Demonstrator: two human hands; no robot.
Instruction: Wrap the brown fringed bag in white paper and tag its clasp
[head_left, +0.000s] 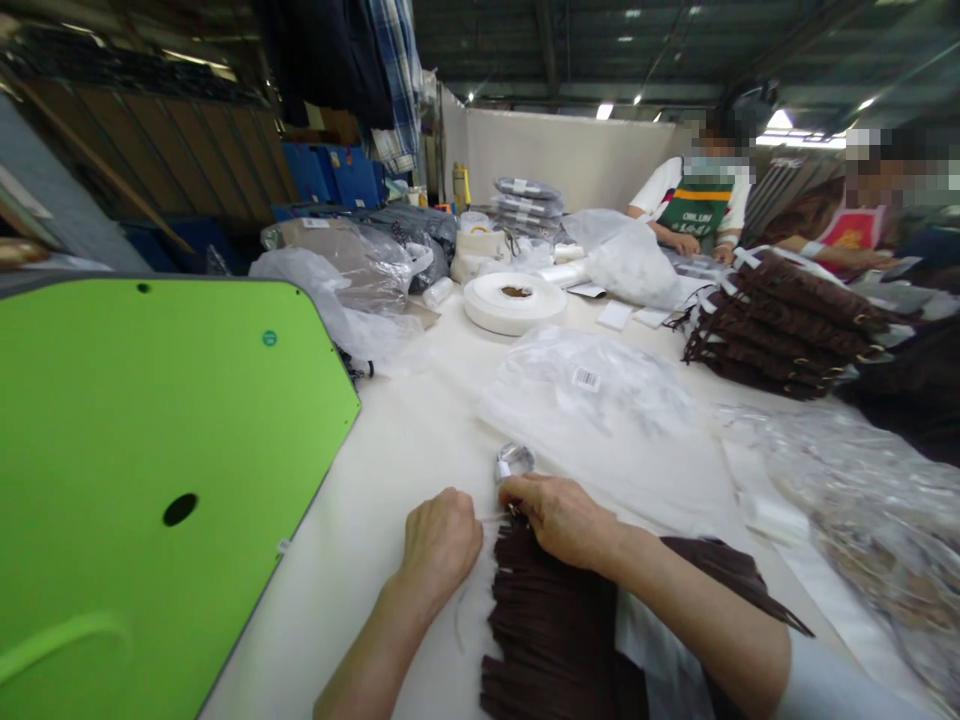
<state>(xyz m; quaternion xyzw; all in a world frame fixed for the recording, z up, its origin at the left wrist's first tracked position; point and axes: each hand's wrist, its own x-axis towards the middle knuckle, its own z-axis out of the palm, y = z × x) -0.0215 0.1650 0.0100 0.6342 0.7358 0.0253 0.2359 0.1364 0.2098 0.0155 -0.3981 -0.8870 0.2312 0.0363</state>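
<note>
A dark brown fringed piece (555,630) lies on the white table (360,560) with whitish sheet material showing under my right forearm. My right hand (559,515) is closed at its top edge, fingers pinched by a small metallic bit, beside a roll of clear tape (514,460). Just left of the fringe, my left hand (444,535) is curled closed over the table; a thin pale strand runs near it, and what its fingers hold is hidden.
A green board (150,450) fills the left side. Beyond my hands lie a clear plastic bag (600,380) and a white roll (514,303). Stacked brown fringed items (787,320) stand at right. Two people work across the table.
</note>
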